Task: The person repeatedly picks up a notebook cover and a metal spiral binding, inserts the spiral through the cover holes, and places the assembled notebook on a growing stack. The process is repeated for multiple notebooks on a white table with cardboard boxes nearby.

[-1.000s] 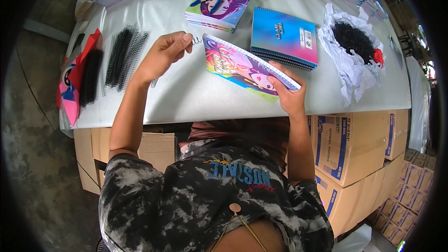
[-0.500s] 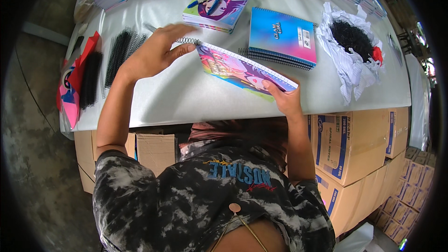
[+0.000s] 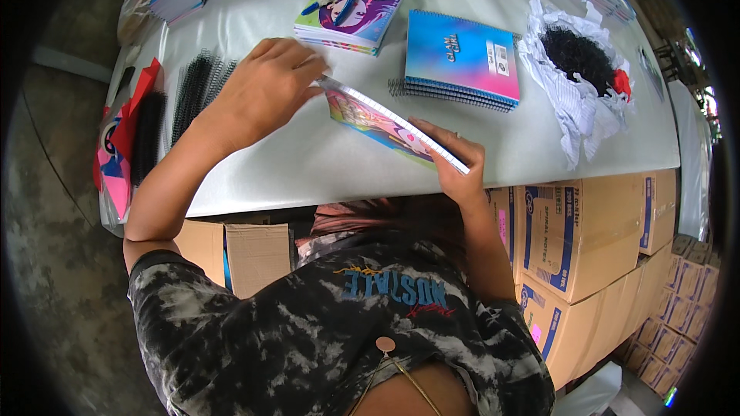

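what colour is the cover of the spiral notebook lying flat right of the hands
Blue fading to pink, on the spiral notebook; the head view shows it best.

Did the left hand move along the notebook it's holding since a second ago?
Yes. The left hand slid right, away from the black spiral coils, onto the tilted notebook's top end, nearer the blue-pink notebook stack.

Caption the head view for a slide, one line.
Both hands, left hand and right hand, hold a colourful notebook tilted on its edge over a grey table, beside black spiral coils.

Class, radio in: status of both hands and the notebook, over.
Left hand on notebook top end. Right hand grips lower end. Notebook tilted on edge on table. Nothing blocking.
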The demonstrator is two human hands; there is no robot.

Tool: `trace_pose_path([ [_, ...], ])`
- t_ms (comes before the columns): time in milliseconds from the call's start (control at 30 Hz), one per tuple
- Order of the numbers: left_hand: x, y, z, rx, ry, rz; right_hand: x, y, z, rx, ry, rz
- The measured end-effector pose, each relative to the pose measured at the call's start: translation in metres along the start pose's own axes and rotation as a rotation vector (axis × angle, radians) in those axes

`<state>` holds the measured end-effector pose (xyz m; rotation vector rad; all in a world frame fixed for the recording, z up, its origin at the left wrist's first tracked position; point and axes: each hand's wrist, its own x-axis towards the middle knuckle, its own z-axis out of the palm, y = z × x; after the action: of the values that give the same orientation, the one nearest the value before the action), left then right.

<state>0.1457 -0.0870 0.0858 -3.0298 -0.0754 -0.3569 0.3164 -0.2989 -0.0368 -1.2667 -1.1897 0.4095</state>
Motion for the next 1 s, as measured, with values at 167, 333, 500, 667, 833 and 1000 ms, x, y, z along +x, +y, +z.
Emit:
trace_pose_path([
  [167, 0.006, 0.009, 0.005, 0.154, 0.153, -0.131, -0.003, -0.004, 0.006, -0.061, 0.026, -0.048],
  [333, -0.052, 0.029, 0.127, -0.024, 0.311, -0.122, -0.008, -0.003, 0.014, -0.08, 0.067, -0.119],
  [500, -0.031, 0.008, 0.09, 0.221, 0.743, -0.037, -0.003, -0.003, 0.021, -0.115, 0.008, -0.276],
  [667, -0.074, 0.022, 0.167, 0.033, 0.509, -0.202, -0.009, -0.005, 0.031, -0.115, 0.025, -0.279],
  [833, -0.031, -0.015, 0.072, 0.083, 1.066, -0.344, -0.011, -0.009, 0.03, 0.01, -0.07, -0.341],
  [1000, -0.082, 0.039, 0.146, 0.059, 0.448, 0.026, -0.013, -0.004, 0.028, -0.013, -0.044, -0.268],
])
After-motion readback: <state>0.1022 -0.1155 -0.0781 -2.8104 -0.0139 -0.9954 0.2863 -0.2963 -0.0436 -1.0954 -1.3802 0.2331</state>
